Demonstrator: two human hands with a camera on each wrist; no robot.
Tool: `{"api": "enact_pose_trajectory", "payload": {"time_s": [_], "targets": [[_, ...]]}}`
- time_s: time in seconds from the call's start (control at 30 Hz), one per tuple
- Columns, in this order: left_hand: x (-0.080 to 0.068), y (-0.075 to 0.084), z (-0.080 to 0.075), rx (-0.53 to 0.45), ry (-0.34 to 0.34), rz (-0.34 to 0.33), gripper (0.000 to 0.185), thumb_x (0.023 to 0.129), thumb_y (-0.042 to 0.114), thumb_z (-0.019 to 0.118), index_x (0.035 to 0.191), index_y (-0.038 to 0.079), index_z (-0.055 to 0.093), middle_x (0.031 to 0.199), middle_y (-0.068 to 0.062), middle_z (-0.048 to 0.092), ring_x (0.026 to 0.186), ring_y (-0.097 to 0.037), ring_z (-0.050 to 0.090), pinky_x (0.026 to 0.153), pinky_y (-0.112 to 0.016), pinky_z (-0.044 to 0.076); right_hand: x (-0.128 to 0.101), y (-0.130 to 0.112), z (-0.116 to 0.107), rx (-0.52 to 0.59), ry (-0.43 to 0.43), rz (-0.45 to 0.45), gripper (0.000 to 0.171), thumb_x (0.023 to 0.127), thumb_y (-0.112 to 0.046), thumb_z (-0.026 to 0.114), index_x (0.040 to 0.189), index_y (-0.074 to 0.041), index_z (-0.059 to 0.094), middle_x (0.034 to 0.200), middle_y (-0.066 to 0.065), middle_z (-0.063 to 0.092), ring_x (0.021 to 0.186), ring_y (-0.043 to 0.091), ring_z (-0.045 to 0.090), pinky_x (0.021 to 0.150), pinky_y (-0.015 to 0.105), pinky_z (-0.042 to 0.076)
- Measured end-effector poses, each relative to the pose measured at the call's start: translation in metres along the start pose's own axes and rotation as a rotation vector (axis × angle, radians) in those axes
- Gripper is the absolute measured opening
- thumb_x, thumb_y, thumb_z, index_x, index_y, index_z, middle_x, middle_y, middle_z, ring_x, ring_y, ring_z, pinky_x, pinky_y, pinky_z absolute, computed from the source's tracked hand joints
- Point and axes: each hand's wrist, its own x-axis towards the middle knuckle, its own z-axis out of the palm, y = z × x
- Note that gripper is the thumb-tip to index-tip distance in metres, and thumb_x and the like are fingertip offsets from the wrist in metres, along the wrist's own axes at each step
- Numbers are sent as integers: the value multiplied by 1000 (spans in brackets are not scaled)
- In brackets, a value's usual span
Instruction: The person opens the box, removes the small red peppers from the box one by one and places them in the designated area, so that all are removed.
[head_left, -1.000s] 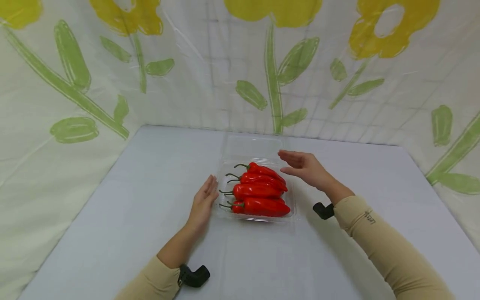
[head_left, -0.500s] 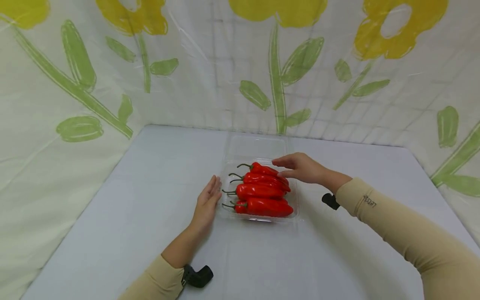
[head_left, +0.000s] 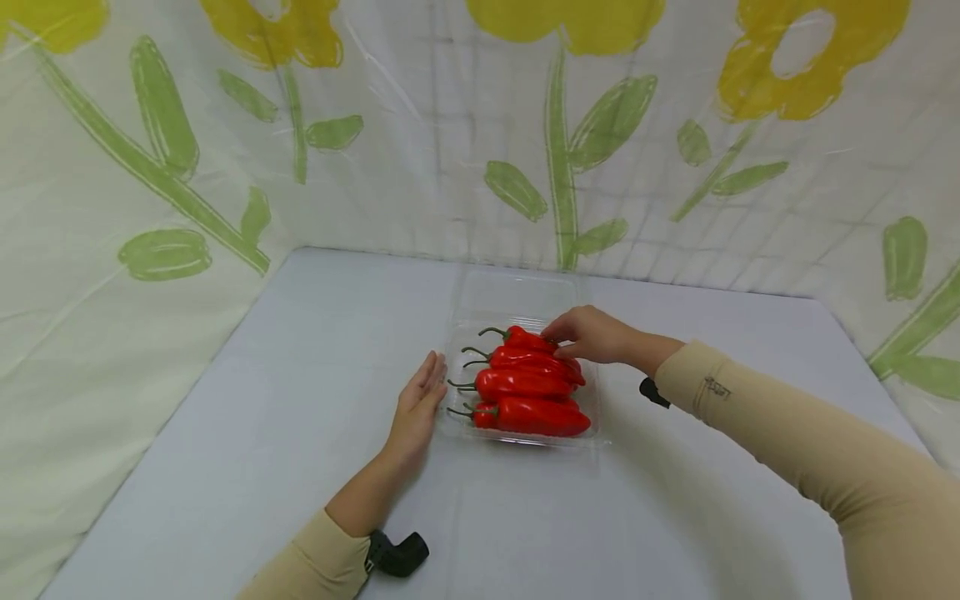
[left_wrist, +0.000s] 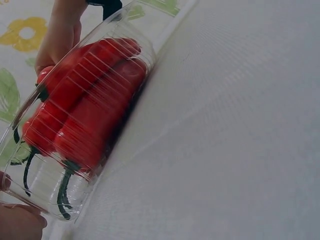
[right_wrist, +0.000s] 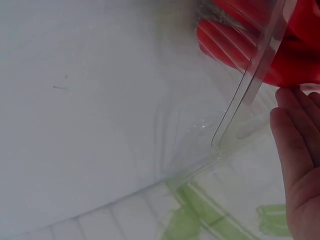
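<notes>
Several glossy red peppers (head_left: 543, 416) with green stems lie in a clear plastic box (head_left: 525, 442), stems toward the left in the head view. My left hand (head_left: 415, 408) stands with fairly straight fingers against the box's left side; a bit of it (left_wrist: 20, 222) shows in the left wrist view. My right hand (head_left: 596, 333) reaches in from the right, and its thumb and fingers pinch the right end of the farthest red pepper (head_left: 522, 338), covering that end. In the right wrist view, long fingers (right_wrist: 295, 142) touch the underside of a pepper.
The box's clear lid (head_left: 517, 293) lies folded back behind it, near the far edge of the white table (head_left: 330, 333). A pale curtain with painted yellow flowers (head_left: 802, 58) hangs beyond the table and at its sides.
My right hand has moved left from beside the box onto the farthest pepper, and its thumb and fingers have closed in. The left hand stays by the box; the peppers have not visibly moved.
</notes>
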Motion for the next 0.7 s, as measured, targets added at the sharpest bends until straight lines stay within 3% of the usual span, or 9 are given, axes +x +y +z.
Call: {"api": "enact_pose_trajectory", "payload": {"time_s": [0.47, 0.7], "targets": [[0, 1, -1, -2, 3, -10, 54, 96, -2, 34, 146, -5, 14, 153, -20, 20, 143, -31, 18, 115, -43, 17, 17, -9, 4, -129, -24, 17, 32, 83, -4, 65, 115, 1, 64, 102, 12, 70, 94, 24, 65, 86, 36, 56], [1, 1, 1, -17, 4, -18, 55, 96, -2, 34, 147, -5, 13, 153, -18, 19, 143, -29, 17, 116, -41, 16, 24, -11, 6, -216, -15, 45, 29, 83, -9, 66, 111, -3, 65, 89, 8, 69, 78, 17, 60, 69, 27, 56]]}}
